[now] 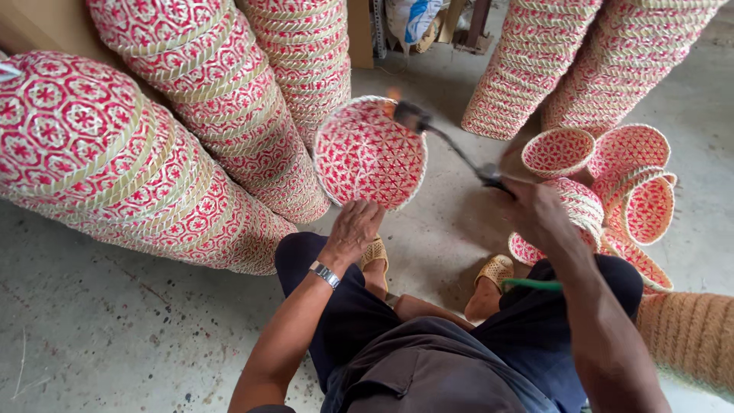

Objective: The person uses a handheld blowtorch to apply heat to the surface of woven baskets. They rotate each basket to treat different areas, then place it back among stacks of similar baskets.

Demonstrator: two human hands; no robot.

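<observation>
On a concrete floor (115,336) among stacked baskets, a round red-and-white woven basket (370,153) was gripped by the left hand (352,229); a flaming black-nozzled torch (451,141), clasped in the right hand (535,210), was singeing its one-o'clock rim; rotation was judged due next.

Both hands (352,229) (535,210) raised forward, fingers closed

A basket (370,153) sits at the centre, held up from below by the left hand (352,229), with the torch (451,145) in the right hand (535,210) reaching its upper right rim. To the left lie long stacks of nested baskets (153,153) on the floor (115,329), and two more stacks (581,61) stand behind on the right. Loose baskets (612,176) cluster on the floor to the right, just beyond the right hand.
</observation>
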